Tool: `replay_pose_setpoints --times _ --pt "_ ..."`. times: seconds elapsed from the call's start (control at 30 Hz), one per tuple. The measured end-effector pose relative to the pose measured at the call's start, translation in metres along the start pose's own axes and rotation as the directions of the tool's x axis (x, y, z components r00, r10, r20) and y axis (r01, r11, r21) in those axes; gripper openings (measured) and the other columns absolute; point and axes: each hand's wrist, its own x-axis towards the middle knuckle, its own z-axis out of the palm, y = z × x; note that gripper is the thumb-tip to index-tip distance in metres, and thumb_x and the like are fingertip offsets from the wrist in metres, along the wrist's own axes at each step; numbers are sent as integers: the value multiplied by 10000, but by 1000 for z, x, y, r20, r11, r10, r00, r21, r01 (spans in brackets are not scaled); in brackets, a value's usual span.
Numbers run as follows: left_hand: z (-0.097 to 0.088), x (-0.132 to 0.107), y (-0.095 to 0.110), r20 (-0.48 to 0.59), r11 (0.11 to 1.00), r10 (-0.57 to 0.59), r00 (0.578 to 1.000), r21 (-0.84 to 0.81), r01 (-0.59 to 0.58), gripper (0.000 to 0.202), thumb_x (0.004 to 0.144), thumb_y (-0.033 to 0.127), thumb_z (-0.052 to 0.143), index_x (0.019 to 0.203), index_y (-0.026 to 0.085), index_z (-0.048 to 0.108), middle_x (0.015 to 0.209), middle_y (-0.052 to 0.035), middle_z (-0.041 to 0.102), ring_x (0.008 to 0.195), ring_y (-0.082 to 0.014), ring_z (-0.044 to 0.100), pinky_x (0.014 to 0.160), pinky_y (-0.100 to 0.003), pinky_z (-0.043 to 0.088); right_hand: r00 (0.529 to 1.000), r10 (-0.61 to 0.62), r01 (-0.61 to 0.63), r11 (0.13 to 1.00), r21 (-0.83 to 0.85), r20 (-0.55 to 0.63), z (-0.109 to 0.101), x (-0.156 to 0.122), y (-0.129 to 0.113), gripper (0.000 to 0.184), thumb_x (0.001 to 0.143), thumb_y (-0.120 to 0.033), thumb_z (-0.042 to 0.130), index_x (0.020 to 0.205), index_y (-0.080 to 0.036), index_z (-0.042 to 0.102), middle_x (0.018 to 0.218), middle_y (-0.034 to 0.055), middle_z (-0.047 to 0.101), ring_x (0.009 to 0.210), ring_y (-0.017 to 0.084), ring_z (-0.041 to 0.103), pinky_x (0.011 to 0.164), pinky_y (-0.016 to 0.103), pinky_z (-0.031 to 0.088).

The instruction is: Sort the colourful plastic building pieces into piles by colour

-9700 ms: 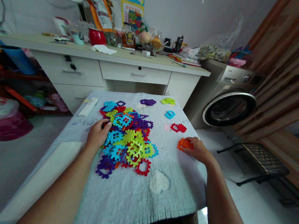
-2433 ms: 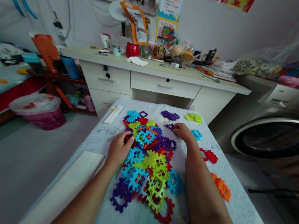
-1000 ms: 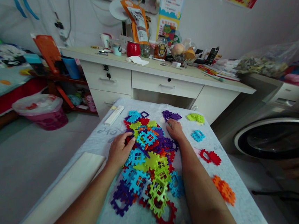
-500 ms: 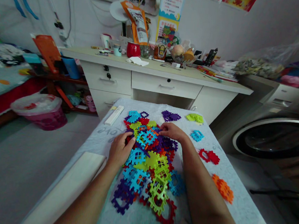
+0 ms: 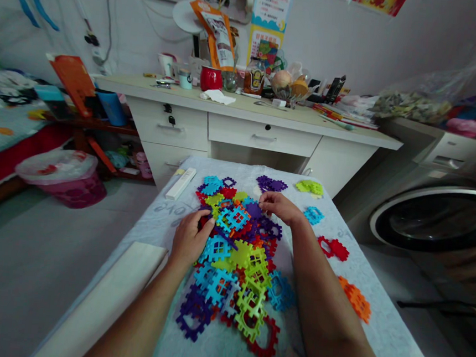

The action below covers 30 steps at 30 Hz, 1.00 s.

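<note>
A heap of toothed plastic building pieces [image 5: 242, 254] in blue, purple, green, red and orange lies on a cloth-covered table. Against the heap's left side rests my left hand [image 5: 191, 233], thumb and fingers apart, touching dark pieces there. My right hand [image 5: 279, 205] is at the far right of the heap, its fingertips pinched at the edge of a purple building piece [image 5: 253, 210]. Between my hands lies a blue window-patterned piece [image 5: 233, 218] on top. Fingers partly hide the contact points.
Small same-coloured groups line the far and right sides: purple pieces [image 5: 271, 184], green pieces [image 5: 309, 187], a blue piece [image 5: 313, 215], red pieces [image 5: 333, 248], orange pieces [image 5: 354, 299]. A white box [image 5: 181, 184] lies at left. Beyond stand a cluttered desk [image 5: 264, 111] and a washing machine [image 5: 437, 190].
My right hand has shifted slightly right, and more of the purple piece shows by its fingertips. An orange piece near it shows less. My left hand stays almost in place.
</note>
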Motion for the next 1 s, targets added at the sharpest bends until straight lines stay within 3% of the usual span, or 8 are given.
replay_pose_setpoints --times 0.3,0.43,0.5,0.67,0.8,1.0 --pt "1 0 -3 0 1000 22 1000 8 -22 429 878 503 505 1138 201 665 1164 -94 697 1117 -273 618 1025 -448 455 1000 10 -16 961 277 22 -5 -6 4 295 620 -341 814 742 -186 594 585 -39 586 524 100 529 497 220 403" --pt "1 -1 -3 3 1000 25 1000 14 -25 439 882 504 500 1151 195 660 1174 -97 692 1127 -277 610 1031 -450 447 992 -14 66 908 414 -127 -12 -6 9 294 604 -314 825 729 -189 591 598 -54 555 512 72 488 467 191 369" --pt "1 -1 -2 7 1000 21 1000 13 -21 441 881 507 499 1150 196 659 1176 -97 690 1131 -278 607 1032 -449 446 962 23 109 881 460 -273 -15 -3 15 316 587 -323 830 719 -194 574 578 -59 539 504 71 480 457 185 369" --pt "0 -1 0 1 1000 10 1000 5 -10 429 873 503 505 1133 201 664 1164 -94 693 1121 -279 611 1031 -453 446 809 166 162 859 486 -563 -16 10 32 352 598 -351 799 701 -220 489 594 -32 549 609 135 605 547 241 511" --pt "0 -1 -1 4 1000 9 1000 -2 -9 423 874 497 508 1130 198 664 1162 -97 695 1123 -277 610 1032 -452 446 753 204 153 871 467 -626 -15 20 43 353 665 -375 753 711 -243 428 599 -15 545 657 180 645 607 312 573" --pt "1 -1 -1 -1 1000 8 1000 9 -8 415 876 484 508 1138 200 660 1172 -97 691 1138 -278 602 1043 -459 436 747 211 128 885 448 -631 -14 32 48 343 675 -331 743 750 -241 421 670 -7 566 737 181 679 692 325 600"
